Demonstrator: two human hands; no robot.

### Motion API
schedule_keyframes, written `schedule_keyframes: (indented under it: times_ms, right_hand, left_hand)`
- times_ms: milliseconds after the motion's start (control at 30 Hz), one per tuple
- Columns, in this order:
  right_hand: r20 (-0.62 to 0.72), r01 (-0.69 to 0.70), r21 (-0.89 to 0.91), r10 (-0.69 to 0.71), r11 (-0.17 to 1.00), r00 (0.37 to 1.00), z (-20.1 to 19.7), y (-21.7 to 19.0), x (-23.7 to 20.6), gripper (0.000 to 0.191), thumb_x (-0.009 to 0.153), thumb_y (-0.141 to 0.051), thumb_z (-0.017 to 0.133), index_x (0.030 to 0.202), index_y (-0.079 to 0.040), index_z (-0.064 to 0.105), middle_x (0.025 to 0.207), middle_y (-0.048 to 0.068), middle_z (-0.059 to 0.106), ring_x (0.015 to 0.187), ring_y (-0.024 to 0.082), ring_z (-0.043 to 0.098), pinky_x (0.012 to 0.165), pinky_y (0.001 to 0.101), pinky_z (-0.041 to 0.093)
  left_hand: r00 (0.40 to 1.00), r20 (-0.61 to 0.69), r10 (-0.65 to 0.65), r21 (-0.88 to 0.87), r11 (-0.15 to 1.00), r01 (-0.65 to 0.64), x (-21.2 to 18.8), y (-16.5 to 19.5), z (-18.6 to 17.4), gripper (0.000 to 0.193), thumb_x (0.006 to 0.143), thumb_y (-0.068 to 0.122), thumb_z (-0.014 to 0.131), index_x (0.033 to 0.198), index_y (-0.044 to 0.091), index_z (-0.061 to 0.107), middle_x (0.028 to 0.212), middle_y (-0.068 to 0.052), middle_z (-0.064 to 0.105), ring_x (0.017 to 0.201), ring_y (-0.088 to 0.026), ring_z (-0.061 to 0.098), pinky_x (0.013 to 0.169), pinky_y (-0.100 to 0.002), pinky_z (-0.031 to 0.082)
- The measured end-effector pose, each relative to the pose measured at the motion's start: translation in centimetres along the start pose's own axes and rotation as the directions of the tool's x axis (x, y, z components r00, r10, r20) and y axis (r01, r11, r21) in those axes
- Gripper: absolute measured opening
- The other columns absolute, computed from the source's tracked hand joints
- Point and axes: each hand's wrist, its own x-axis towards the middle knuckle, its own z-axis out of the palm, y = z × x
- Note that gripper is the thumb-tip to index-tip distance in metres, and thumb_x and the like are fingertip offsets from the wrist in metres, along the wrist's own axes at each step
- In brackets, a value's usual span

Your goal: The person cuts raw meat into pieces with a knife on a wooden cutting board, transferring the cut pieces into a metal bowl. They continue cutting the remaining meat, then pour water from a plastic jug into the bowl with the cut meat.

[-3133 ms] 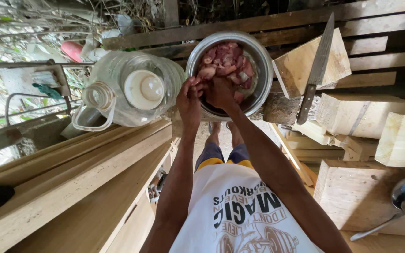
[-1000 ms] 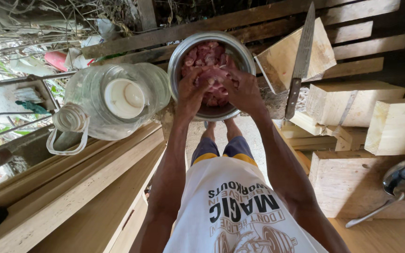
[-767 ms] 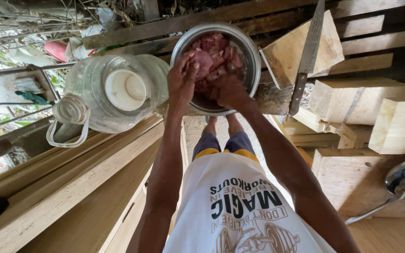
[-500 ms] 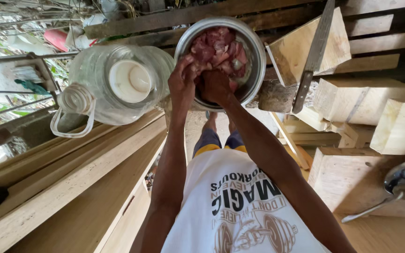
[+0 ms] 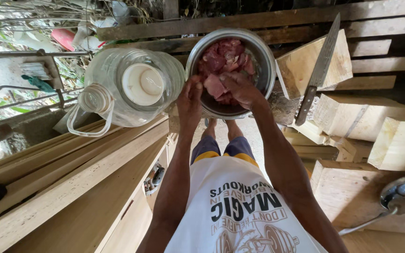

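- Clear plastic water jug (image 5: 130,89) with white cap, lying at 9 o'clock of the bowl; unmoved since half a second ago.
- Left hand (image 5: 190,100), fingers drawn together at the bowl's 7 o'clock rim; it has slid slightly outward.
- Steel bowl (image 5: 230,70) of raw meat pieces (image 5: 223,63), top centre.
- Right hand (image 5: 241,89), now closed on one pale meat chunk (image 5: 213,85); sorting continues.
- Kitchen knife (image 5: 318,70) on a wooden block (image 5: 301,70), 3 o'clock, untouched.
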Motion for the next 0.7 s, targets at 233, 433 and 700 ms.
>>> schedule_keyframes:
  times_ms: [233, 433, 700]
  right_hand:
    - [-0.037, 0.083, -0.351, -0.103, 0.933, 0.994, -0.9, -0.8, -2.8, 0.044, 0.094, -0.026, 0.070, 0.125, 0.003, 0.063, 0.101, 0.015, 0.076, 0.094, 0.020, 0.076, 0.082, 0.0326, 0.066]
    - [-0.110, 0.292, -0.707, -0.508, 0.644, 0.854, -1.2, 0.3, -3.5, 0.031, 0.090, -0.011, 0.075, 0.118, 0.001, 0.069, 0.103, 0.017, 0.076, 0.093, 0.024, 0.077, 0.083, 0.0397, 0.062]
    - [-0.074, 0.287, -0.724, -0.484, 0.628, 0.872, -1.6, 1.4, -4.5, 0.030, 0.090, -0.003, 0.074, 0.120, -0.001, 0.070, 0.106, 0.017, 0.077, 0.092, 0.025, 0.076, 0.083, 0.0402, 0.062]
  left_hand:
    - [0.946, 0.318, -0.060, -0.285, 0.946, 0.156, 0.3, 0.4, 0.9, 0.045, 0.099, 0.005, 0.069, 0.141, -0.003, 0.055, 0.122, -0.009, 0.067, 0.110, -0.016, 0.065, 0.098, -0.029, 0.054]
    - [0.956, 0.292, -0.035, -0.283, 0.952, 0.121, 0.3, 1.7, 1.3, 0.041, 0.095, 0.002, 0.073, 0.134, -0.002, 0.059, 0.123, -0.010, 0.066, 0.114, -0.017, 0.065, 0.100, -0.030, 0.055]
    - [0.941, 0.336, -0.022, 0.127, 0.992, -0.023, -0.1, 2.0, 1.7, 0.035, 0.096, 0.015, 0.072, 0.128, 0.002, 0.064, 0.120, -0.010, 0.066, 0.108, -0.019, 0.068, 0.092, -0.030, 0.057]
